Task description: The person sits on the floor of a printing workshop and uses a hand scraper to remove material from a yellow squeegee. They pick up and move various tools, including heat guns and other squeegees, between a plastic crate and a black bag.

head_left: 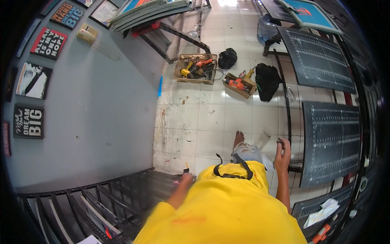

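Note:
My left hand is low beside my yellow shirt, near the dark metal rack. Its fingers look closed around a small black object with a yellow tip, whose kind I cannot make out. On the other side, my right hand is raised beside the black worktable frame, its fingers loosely bent and apart. Nothing clear shows in its grasp; a dark spot at the fingertips is too small to name. A black strap with a buckle lies across my shirt front. My bare foot shows on the tiles ahead.
On the tiled floor ahead stand a box of power tools and a smaller box with an orange tool, with black plastic bags beside them. Dark printing boards line the right. A slotted black rack stands lower left, against a grey wall.

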### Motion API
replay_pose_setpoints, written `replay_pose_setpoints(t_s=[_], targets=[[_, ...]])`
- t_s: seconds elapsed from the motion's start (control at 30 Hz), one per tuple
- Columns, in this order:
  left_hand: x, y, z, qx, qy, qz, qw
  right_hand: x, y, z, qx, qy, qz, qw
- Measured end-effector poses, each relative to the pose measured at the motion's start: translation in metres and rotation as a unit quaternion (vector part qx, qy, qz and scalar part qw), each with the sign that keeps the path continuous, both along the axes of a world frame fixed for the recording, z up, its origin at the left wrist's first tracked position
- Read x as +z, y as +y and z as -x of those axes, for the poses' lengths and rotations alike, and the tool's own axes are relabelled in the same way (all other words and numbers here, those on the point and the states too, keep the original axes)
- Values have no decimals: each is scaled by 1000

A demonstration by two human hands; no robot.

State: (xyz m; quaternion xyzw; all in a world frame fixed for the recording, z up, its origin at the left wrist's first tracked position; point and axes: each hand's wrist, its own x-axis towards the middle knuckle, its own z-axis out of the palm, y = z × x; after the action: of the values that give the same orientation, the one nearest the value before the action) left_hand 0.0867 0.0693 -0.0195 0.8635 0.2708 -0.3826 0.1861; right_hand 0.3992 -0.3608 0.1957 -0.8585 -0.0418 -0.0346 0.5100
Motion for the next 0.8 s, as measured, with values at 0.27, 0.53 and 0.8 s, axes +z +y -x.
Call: replay_pose_setpoints(t_s=[0.27,0.53,0.8], targets=[[33,72,-240,404,-256,145,866,42,17,-208,16,-82,94,992],[72,62,-433,452,-284,296,792,33,51,-373,-44,-94,313,944],[-47,79,-607,443,-212,350,798,-10,57,-431,-155,-80,471,865]])
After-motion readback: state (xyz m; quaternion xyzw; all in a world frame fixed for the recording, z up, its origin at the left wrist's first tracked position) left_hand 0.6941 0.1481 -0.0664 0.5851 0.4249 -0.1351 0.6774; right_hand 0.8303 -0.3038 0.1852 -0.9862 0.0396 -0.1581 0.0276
